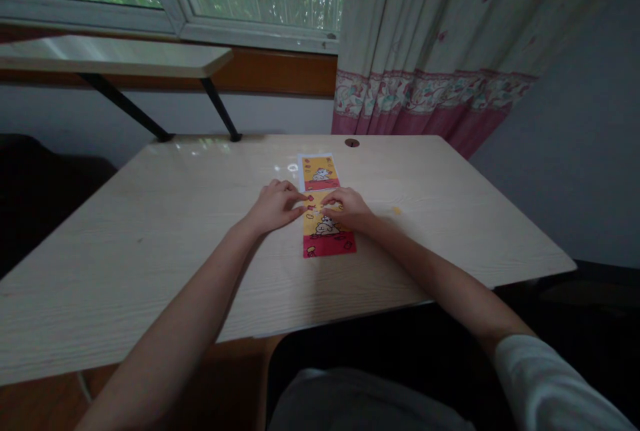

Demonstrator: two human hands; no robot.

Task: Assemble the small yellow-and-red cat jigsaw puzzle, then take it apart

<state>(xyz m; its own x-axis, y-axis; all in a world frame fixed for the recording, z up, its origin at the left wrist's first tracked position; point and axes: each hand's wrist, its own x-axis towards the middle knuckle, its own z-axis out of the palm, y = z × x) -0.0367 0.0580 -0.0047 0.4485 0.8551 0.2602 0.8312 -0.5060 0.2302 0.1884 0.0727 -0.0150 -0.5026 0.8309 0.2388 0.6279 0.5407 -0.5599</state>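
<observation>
Inscriptions: none legible. Landmark: lower printed sheet [327, 239], yellow and red, bearing small red and dark-outlined marks around a cartoon motif; whether any is lettering cannot be told at this size, and the left hand [277, 207] and right hand [351, 209] cover part of its far portion. Upper printed sheet [320, 173], just beyond the lower printed sheet, yellow and red with a pale border: similar small marks toward its far corners, too small to read. Round brown desk fitting [352, 143], beyond the lower printed sheet and to its right: one dark mark, unreadable. Curtain [400, 51], farther beyond and rightward: printed motifs, wording undeciphered.
</observation>
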